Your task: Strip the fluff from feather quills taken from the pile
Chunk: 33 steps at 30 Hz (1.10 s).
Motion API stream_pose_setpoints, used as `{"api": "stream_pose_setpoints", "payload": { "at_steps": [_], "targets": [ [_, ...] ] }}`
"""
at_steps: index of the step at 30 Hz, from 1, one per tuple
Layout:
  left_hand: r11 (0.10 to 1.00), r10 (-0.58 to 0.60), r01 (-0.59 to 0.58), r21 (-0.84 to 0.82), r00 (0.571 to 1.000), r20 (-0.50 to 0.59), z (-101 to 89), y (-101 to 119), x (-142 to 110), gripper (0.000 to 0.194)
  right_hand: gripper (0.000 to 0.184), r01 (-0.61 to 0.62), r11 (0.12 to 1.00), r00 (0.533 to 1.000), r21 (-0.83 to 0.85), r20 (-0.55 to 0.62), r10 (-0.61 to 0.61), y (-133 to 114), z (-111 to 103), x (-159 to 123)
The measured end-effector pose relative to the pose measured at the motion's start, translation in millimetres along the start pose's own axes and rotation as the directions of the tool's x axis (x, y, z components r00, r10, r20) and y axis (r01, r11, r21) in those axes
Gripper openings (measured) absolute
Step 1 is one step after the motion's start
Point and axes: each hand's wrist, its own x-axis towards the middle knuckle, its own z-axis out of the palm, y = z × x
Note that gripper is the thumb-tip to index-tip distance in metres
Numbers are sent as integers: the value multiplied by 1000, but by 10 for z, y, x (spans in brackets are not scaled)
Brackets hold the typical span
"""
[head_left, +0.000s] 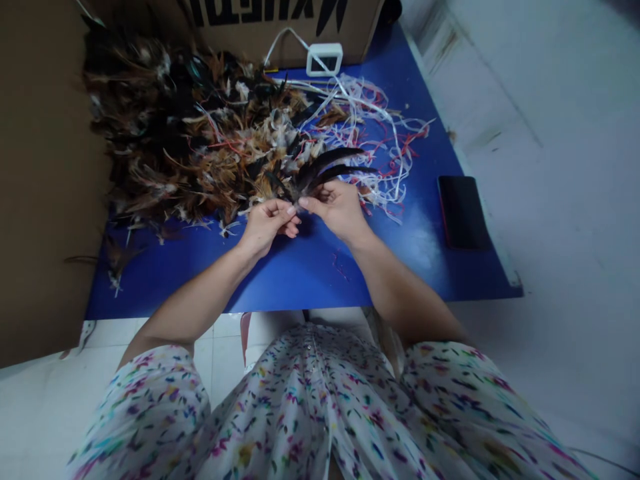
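The dark feathers (327,160) are held above the near middle of the counter (400,273), their tips fanning far and right. The left hand (265,225) pinches their base between thumb and forefinger, its other fingers loosely curled; the fingertips hide the quill ends. The right hand (343,207) is mostly closed on the same feathers, thumb against the base, its curled fingers partly hidden. Just beyond, a feather pile (200,143) covers the far left, too tangled to separate, merging with shadow. Right of it lie tangled white and red strips (385,150). The far box (280,43) is cut off, its lettering incomplete; the white device's (324,59) screen is unreadable.
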Motion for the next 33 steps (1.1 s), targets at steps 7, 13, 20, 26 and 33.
{"api": "stream_pose_setpoints", "payload": {
  "at_steps": [7, 13, 20, 26, 33],
  "targets": [
    [996, 81, -84, -17, 988, -130, 3, 58, 25, 42, 14, 192, 926, 972, -327, -69, -225, 138, -268, 139],
    [989, 129, -142, -47, 968, -217, -14, 119, 44, 35, 15, 249, 593, 958, -766, 106, -266, 256, -268, 142],
    [991, 117, -130, -38, 961, -252, -26, 133, 60, 36, 21, 225, 412, 972, -883, 176, -154, 317, -112, 202],
    [990, 110, -127, -52, 962, -250, -19, 136, 58, 33, 15, 221, 405, 974, -887, 180, -136, 281, -97, 218],
    [991, 126, -134, -17, 960, -248, -26, 122, 65, 33, 17, 207, 485, 954, -849, 65, -294, 282, -299, 221]
  ]
}}
